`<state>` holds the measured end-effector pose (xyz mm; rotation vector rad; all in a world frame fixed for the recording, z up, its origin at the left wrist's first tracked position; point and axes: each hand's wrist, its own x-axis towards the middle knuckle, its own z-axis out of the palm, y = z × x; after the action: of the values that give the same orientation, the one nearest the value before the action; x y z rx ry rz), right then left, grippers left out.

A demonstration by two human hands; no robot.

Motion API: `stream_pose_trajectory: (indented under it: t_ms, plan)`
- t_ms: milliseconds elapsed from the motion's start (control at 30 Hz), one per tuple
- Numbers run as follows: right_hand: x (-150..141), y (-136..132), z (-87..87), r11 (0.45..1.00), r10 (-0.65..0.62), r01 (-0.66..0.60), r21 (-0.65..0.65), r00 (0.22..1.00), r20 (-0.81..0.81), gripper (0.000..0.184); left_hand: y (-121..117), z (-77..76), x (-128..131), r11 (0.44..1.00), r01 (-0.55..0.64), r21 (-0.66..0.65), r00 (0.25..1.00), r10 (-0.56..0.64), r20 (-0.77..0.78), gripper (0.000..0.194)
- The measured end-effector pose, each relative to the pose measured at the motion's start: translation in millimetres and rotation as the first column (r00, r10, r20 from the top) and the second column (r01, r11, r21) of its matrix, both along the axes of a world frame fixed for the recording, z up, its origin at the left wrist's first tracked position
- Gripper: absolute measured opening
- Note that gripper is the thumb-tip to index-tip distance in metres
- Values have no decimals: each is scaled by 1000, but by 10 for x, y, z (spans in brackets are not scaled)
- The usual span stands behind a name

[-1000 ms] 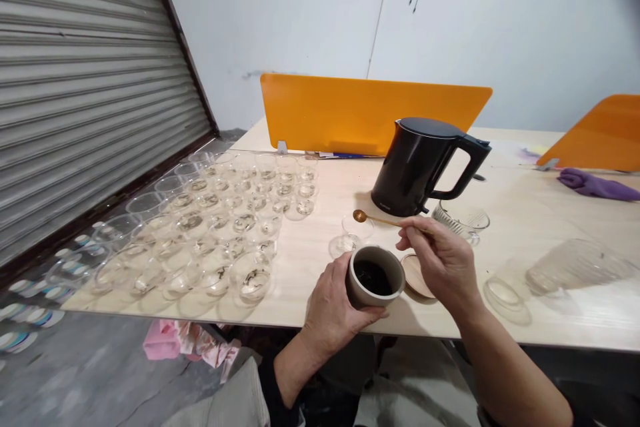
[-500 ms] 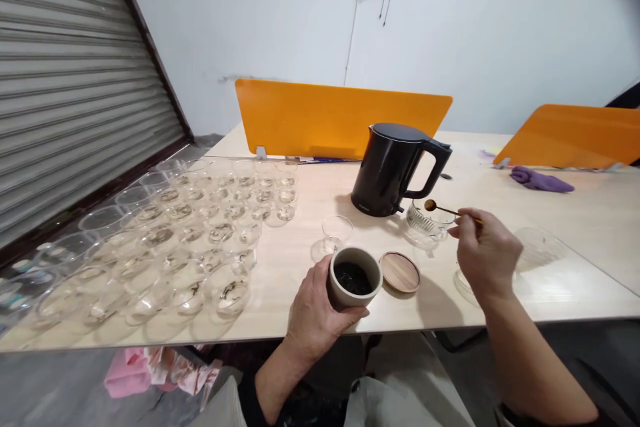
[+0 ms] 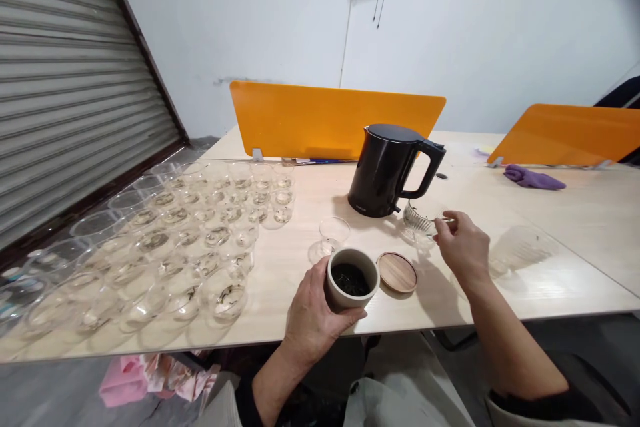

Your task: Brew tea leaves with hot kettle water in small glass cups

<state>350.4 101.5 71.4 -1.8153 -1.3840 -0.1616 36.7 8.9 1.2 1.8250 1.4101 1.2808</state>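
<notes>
My left hand (image 3: 314, 307) is wrapped round a pale ceramic jar (image 3: 373, 273), tilted toward me, with dark tea leaves (image 3: 350, 279) inside. To its right a round wooden lid (image 3: 397, 272) lies flat on the table. My right hand (image 3: 464, 247) pinches a thin spoon (image 3: 434, 219), mostly hidden by the fingers, beside a ribbed glass cup (image 3: 419, 220). The spoon's bowl cannot be made out at the cup. One clear plastic cup (image 3: 334, 232) stands just beyond the jar.
Rows of clear plastic cups (image 3: 217, 237), many with dark leaves at the bottom, fill the table's left side. A black kettle (image 3: 385, 170) stands behind the glass cup. Orange dividers (image 3: 335, 120) rise at the back. A purple cloth (image 3: 534, 177) lies at the right.
My right hand has moved left and closer to the glass cup with the spoon, whose bowl showed above the cup before. My left hand still holds the jar in much the same place.
</notes>
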Motion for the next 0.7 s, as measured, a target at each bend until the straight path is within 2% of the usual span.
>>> stream_pose_trajectory:
  t_ms: [100,167,200,233,300,367,400,467,700]
  plan:
    - [-178,-346,22,996,-14,10,92,999,41,50,6,10,1,1000,8,3,1000,-8,6,97]
    - [-402,-604,10,989,100,-97,109,995,-22,53,12,14,3,1000,19,3,1000,-19,6,98]
    - [-533,-717,-8,973,225,-220,76,972,-68,55,16,13,4,1000,20,4,1000,-20,6,98]
    - [-667,-812,-34,932,362,-362,18,926,-111,58,20,9,5,1000,20,7,1000,-20,4,98]
    - [-913,-930,-109,811,566,-582,-65,808,-164,68,26,-11,4,999,21,28,1000,-20,-6,97]
    - [-1089,-959,-198,711,681,-694,-110,719,-139,80,28,-41,0,997,36,62,999,-34,-24,95]
    - [-1143,-949,-241,686,709,-718,-120,696,-110,86,29,-57,-4,996,48,80,998,-45,-35,94]
    - [-1193,-907,-312,672,728,-730,-125,682,-63,93,30,-85,-13,992,61,107,997,-56,-49,94]
    - [-1194,-842,-351,647,741,-750,-137,661,-122,93,36,-94,-30,992,73,107,997,-68,-46,90]
